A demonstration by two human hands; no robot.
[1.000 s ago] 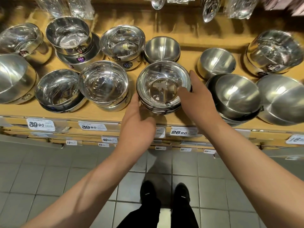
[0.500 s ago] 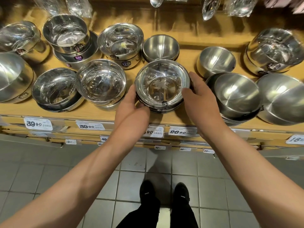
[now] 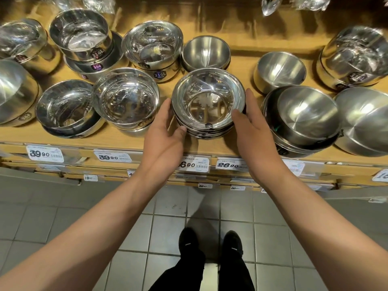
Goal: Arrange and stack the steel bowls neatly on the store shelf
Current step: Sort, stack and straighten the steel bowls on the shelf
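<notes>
The stack of bowls [image 3: 207,106] sits near the front edge of the shelf [image 3: 241,59], roughly in the middle, and both hands cup it from opposite sides. The left hand [image 3: 165,131] has its fingers laid up the left wall and the thumb curled against the near rim; the right hand [image 3: 249,122] mirrors it on the right, thumb against the near rim — so the two hands are apart, with the stack held between them.

What could go wrong from here: the steel looks polished and slippery, and the grip is on the sides only, so a squeeze or a lift could, I judge, shear the top bowl off the lower ones. The stack is also near the shelf lip, above the price tags [image 3: 228,164], so a pull toward the person could tip it onto the tiled floor [image 3: 168,238]. The shiny bowl [image 3: 126,99] just to the left and the matte bowls [image 3: 302,116] to the right crowd it — a sideways shift could knock them.

How many bowls the stack holds is hard to count. The fingers behind the stack are hidden, and the bowls at the far left and right are cut off.
</notes>
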